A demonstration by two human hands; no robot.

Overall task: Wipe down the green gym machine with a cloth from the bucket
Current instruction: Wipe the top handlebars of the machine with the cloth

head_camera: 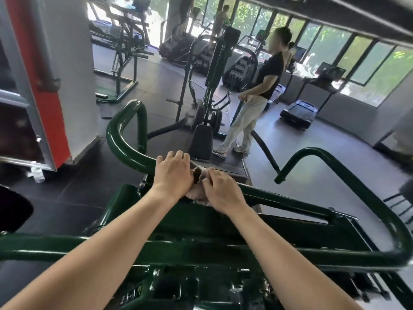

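Looking down from my head: my left hand curls over the top rail of the green machine. Just beside it, my right hand clutches the cloth, bunched against that rail. The cloth looks soft, limp and probably damp, so it is best gripped wadded in the palm.

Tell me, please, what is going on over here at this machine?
A person is leaning over the green gym machine and wiping it. The right hand holds a bunched light cloth against the frame, while the left hand grips the curved bar beside it. No bucket is in view. Another person stands on the floor beyond.
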